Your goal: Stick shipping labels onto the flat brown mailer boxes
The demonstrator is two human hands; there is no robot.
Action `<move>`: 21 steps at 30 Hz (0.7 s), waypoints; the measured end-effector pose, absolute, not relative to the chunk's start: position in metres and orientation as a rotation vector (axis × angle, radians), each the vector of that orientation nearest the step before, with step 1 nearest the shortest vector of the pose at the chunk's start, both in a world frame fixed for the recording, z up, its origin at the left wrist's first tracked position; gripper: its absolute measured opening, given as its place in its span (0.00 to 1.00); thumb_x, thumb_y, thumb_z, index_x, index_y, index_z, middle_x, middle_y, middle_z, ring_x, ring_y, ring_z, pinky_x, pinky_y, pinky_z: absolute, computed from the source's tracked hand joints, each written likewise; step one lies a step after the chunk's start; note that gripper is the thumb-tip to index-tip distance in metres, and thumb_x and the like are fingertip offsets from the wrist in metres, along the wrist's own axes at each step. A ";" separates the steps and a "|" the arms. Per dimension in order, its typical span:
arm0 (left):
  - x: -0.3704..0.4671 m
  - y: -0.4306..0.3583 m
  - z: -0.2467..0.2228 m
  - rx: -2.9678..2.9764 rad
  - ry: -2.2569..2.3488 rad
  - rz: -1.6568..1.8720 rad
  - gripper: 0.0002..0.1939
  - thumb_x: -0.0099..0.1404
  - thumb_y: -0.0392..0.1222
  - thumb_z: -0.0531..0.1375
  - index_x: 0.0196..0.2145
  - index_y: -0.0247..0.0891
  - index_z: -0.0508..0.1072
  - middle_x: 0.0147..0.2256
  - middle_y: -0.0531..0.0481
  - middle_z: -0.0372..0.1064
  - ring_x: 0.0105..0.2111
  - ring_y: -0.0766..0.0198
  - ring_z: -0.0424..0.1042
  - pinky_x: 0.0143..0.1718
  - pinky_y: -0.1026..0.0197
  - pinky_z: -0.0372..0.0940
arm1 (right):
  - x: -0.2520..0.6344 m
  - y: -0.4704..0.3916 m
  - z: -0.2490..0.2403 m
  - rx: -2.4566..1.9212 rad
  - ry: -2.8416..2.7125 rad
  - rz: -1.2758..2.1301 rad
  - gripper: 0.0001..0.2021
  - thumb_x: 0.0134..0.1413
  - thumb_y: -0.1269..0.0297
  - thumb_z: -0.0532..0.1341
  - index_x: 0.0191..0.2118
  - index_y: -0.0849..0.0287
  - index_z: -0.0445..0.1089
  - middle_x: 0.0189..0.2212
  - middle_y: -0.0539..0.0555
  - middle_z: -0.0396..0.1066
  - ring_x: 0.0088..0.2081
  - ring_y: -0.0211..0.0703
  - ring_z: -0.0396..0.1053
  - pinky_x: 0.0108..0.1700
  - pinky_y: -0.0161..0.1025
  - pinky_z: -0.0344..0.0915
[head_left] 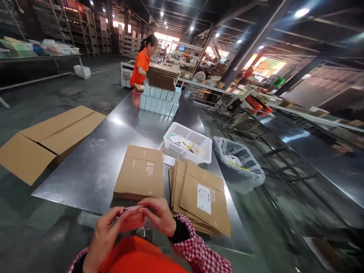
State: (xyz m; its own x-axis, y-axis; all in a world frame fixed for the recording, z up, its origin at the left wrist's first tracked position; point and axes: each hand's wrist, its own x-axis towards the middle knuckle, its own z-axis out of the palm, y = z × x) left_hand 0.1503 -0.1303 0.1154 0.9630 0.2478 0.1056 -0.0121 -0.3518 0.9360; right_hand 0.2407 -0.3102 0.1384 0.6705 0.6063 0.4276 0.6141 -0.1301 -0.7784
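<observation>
Close to my body, my left hand (105,233) pinches the left end of a small, thin reddish-pink piece (131,218); its kind I cannot make out. My right hand (159,214) grips the other end of it, fingers along the upper edge. Just beyond the hands lies a stack of flat brown cardboard boxes (139,172) with white print on top. Right of it, more flattened cartons (206,197) overlap in a pile, the top one bearing a white label (204,199).
A white perforated basket (206,151) holds papers and a yellow pen-like item. Beside the metal table (105,163) stands a bin lined with clear plastic (241,167). Light-blue boxes (159,100) carry stacked cartons farther off, near a person in orange (140,64). An open carton (57,129) is at left.
</observation>
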 end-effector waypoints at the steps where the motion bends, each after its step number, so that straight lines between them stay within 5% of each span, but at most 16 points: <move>1: 0.155 -0.137 0.115 1.913 0.221 0.303 0.16 0.63 0.55 0.56 0.29 0.40 0.74 0.26 0.53 0.73 0.27 0.64 0.72 0.29 0.66 0.67 | 0.244 -0.309 0.132 -1.792 -0.929 -0.022 0.07 0.58 0.63 0.59 0.37 0.57 0.73 0.29 0.52 0.76 0.29 0.36 0.73 0.33 0.29 0.68; 5: 0.171 -0.150 0.107 1.965 0.291 0.360 0.22 0.64 0.57 0.54 0.21 0.38 0.69 0.19 0.54 0.65 0.20 0.67 0.66 0.22 0.67 0.62 | 0.250 -0.307 0.109 -1.741 -0.789 -0.126 0.08 0.61 0.64 0.55 0.37 0.56 0.71 0.34 0.54 0.76 0.37 0.40 0.74 0.40 0.34 0.69; 9: 0.178 -0.128 0.093 2.010 0.038 0.169 0.18 0.66 0.53 0.53 0.34 0.39 0.76 0.30 0.49 0.75 0.30 0.63 0.73 0.32 0.65 0.68 | 0.275 -0.325 0.107 -1.816 -0.548 -0.330 0.09 0.61 0.62 0.53 0.34 0.55 0.69 0.27 0.53 0.73 0.30 0.40 0.71 0.33 0.36 0.68; 12: 0.179 -0.103 0.073 2.147 -0.129 0.120 0.16 0.68 0.48 0.52 0.34 0.41 0.77 0.29 0.49 0.74 0.29 0.65 0.73 0.31 0.67 0.67 | 0.321 -0.342 0.110 -1.830 -0.163 -0.521 0.10 0.60 0.58 0.53 0.35 0.57 0.66 0.27 0.52 0.69 0.29 0.40 0.68 0.31 0.37 0.66; 17: 0.185 -0.084 0.041 2.404 -0.354 0.170 0.15 0.69 0.45 0.50 0.36 0.42 0.76 0.27 0.50 0.70 0.27 0.66 0.72 0.28 0.67 0.66 | 0.395 -0.329 0.080 -1.884 -0.229 -0.015 0.21 0.45 0.57 0.64 0.44 0.61 0.61 0.35 0.53 0.69 0.34 0.41 0.69 0.36 0.39 0.67; 21: 0.203 -0.086 0.021 2.451 -0.487 0.205 0.13 0.68 0.40 0.51 0.37 0.42 0.76 0.43 0.44 0.72 0.44 0.60 0.72 0.44 0.57 0.68 | 0.411 -0.293 0.045 -2.134 -0.368 0.259 0.26 0.41 0.62 0.67 0.48 0.62 0.61 0.39 0.57 0.70 0.40 0.46 0.69 0.44 0.45 0.65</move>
